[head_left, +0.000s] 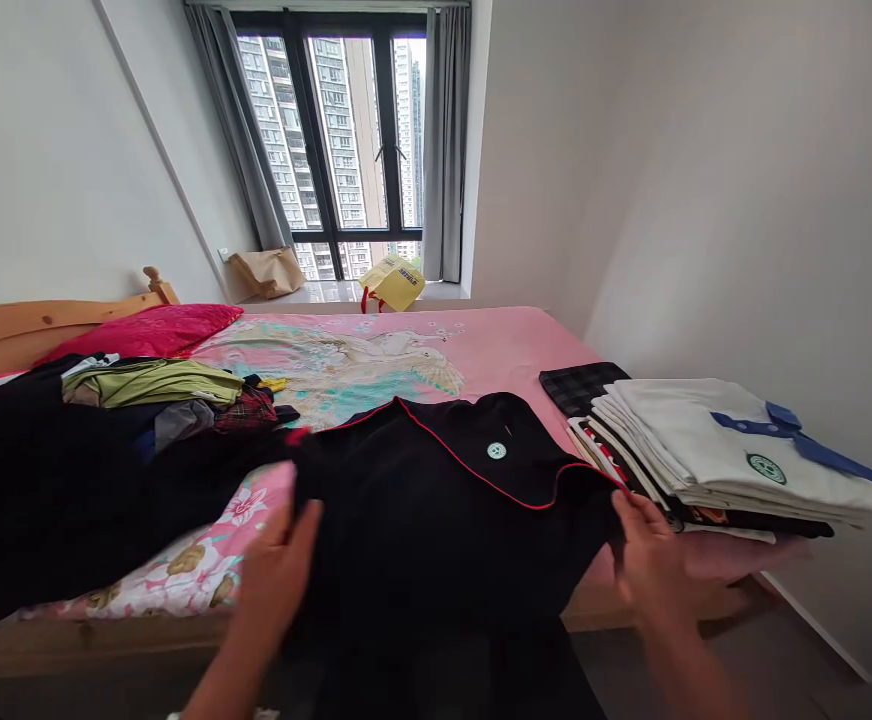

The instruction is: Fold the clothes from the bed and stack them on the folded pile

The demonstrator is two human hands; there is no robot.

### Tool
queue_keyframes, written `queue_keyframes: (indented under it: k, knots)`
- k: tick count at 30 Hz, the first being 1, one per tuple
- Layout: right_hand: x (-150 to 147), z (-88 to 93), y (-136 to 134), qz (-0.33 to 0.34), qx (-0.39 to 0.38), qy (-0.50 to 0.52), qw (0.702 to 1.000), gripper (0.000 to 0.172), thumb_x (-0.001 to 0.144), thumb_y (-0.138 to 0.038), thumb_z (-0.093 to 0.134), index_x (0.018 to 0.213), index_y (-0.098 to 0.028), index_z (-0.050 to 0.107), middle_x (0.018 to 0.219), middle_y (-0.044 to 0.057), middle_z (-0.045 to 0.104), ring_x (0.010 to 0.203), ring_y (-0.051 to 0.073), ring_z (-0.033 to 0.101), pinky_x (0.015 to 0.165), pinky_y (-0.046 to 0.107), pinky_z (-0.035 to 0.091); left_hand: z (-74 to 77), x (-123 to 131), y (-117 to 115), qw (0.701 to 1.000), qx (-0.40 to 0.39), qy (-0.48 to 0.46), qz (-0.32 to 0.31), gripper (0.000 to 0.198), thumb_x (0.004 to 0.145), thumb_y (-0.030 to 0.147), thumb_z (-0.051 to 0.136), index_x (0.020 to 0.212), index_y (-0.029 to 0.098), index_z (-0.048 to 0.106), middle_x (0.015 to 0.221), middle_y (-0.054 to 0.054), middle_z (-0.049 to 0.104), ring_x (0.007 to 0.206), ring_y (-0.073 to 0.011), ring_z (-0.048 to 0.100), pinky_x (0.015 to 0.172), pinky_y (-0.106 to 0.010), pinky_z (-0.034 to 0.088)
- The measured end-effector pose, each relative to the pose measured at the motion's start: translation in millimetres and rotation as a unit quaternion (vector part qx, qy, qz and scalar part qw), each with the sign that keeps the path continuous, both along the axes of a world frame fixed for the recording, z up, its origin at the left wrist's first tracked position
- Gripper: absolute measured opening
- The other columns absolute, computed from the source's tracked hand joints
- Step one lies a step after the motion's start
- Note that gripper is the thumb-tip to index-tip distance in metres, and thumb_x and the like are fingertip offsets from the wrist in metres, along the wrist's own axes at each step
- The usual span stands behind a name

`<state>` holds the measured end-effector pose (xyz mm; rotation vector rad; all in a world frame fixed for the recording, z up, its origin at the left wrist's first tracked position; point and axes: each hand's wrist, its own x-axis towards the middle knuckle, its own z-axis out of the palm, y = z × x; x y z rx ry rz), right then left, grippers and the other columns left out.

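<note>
A black jacket (436, 540) with red piping and a round green-and-white emblem is spread before me, its upper part lying over the near side of the bed. My right hand (646, 550) pinches its red-trimmed edge on the right. At the left side, my left hand (278, 560) is closed on the black cloth, blurred by motion, so its fingertips are hard to make out. A long black stretch of cloth, also blurred, runs off to the left; where it joins the jacket I cannot tell.
Left on the bed lies a heap of loose clothes (158, 385), near a red pillow (143, 330). Folded shirts are stacked (691, 430) at right, beside a dark checked cloth (578, 385). A paper bag (267, 272) and yellow bag (393, 283) rest by the window.
</note>
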<state>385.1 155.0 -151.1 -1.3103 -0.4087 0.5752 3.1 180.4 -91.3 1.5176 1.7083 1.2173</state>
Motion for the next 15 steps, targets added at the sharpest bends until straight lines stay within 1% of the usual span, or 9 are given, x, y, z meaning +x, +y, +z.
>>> queue_keyframes:
  k: [1,2,3,5,6,7,10,13,15]
  knots:
    - [-22,4.5,1,0.091,-0.023,-0.077,0.993,0.031,0.065,-0.043,0.069,0.085,-0.020,0.062,0.074,-0.001,0.061,0.070,0.015,0.055,0.062,0.024,0.045,-7.6,22,3,0.998,-0.005,0.014,-0.056,0.022,0.067,0.038,0.063,0.081,0.024,0.071,0.074,-0.003,0.066,0.081,-0.0246,0.059,0.075,-0.031,0.046]
    - [-42,5.5,0,0.189,-0.039,-0.149,0.970,0.029,0.067,-0.042,0.068,0.084,-0.019,0.063,0.074,0.000,0.062,0.070,0.016,0.055,0.061,0.025,0.044,-19.3,42,3,0.984,-0.029,0.063,-0.163,0.022,0.067,0.035,0.063,0.085,0.024,0.072,0.080,-0.004,0.066,0.082,-0.0251,0.059,0.076,-0.033,0.046]
    - [-59,2.8,-4,0.283,-0.051,-0.213,0.934,0.027,0.068,-0.042,0.067,0.084,-0.019,0.064,0.077,0.001,0.063,0.073,0.017,0.056,0.065,0.026,0.044,-34.1,58,0,0.963,-0.058,0.114,-0.237,0.023,0.066,0.032,0.064,0.086,0.025,0.072,0.083,-0.005,0.067,0.083,-0.0258,0.060,0.080,-0.035,0.045]
    - [-77,-13.9,-17,0.392,-0.079,-0.295,0.868,0.026,0.071,-0.043,0.063,0.084,-0.021,0.067,0.085,0.003,0.066,0.082,0.020,0.059,0.075,0.028,0.045,-68.9,70,-14,0.938,-0.092,0.173,-0.286,0.024,0.064,0.031,0.067,0.086,0.026,0.072,0.091,-0.007,0.066,0.089,-0.0281,0.060,0.084,-0.038,0.042]
    - [-76,-27.0,-25,0.401,-0.102,-0.304,0.858,0.027,0.073,-0.044,0.061,0.085,-0.021,0.067,0.088,0.003,0.067,0.085,0.021,0.059,0.078,0.030,0.045,-86.8,66,-23,0.938,-0.107,0.173,-0.282,0.022,0.066,0.035,0.065,0.085,0.026,0.072,0.092,-0.006,0.066,0.089,-0.0275,0.060,0.083,-0.037,0.042]
    - [-70,-42.4,-33,0.382,-0.131,-0.296,0.865,0.030,0.074,-0.047,0.058,0.085,-0.021,0.067,0.088,0.004,0.067,0.085,0.022,0.060,0.079,0.030,0.045,-103.8,57,-33,0.944,-0.124,0.162,-0.261,0.022,0.070,0.041,0.062,0.082,0.025,0.071,0.089,-0.006,0.065,0.086,-0.0261,0.060,0.080,-0.035,0.043]
    - [-33,-91.6,-55,0.269,-0.221,-0.220,0.911,0.045,0.069,-0.060,0.052,0.080,-0.018,0.063,0.080,0.006,0.066,0.078,0.023,0.061,0.075,0.032,0.047,-146.1,10,-58,0.966,-0.195,0.117,-0.124,0.046,0.077,0.062,0.043,0.070,0.020,0.062,0.070,-0.003,0.061,0.071,-0.0217,0.058,0.069,-0.030,0.044]
    - [-4,-125.3,-62,0.233,-0.251,-0.157,0.926,0.054,0.063,-0.068,0.052,0.080,-0.018,0.062,0.081,0.008,0.066,0.083,0.025,0.062,0.074,0.032,0.049,-171.7,-27,-67,0.968,-0.244,0.058,-0.031,0.055,0.071,0.071,0.042,0.078,0.019,0.060,0.077,-0.004,0.064,0.075,-0.0223,0.060,0.070,-0.030,0.046]
    - [-4,-132.5,-56,0.254,-0.266,-0.112,0.923,0.058,0.064,-0.070,0.050,0.088,-0.018,0.063,0.088,0.008,0.066,0.087,0.024,0.062,0.070,0.030,0.050,-179.0,-30,-62,0.962,-0.270,0.018,-0.013,0.061,0.067,0.071,0.046,0.089,0.017,0.060,0.084,-0.007,0.066,0.081,-0.0244,0.062,0.070,-0.030,0.047]
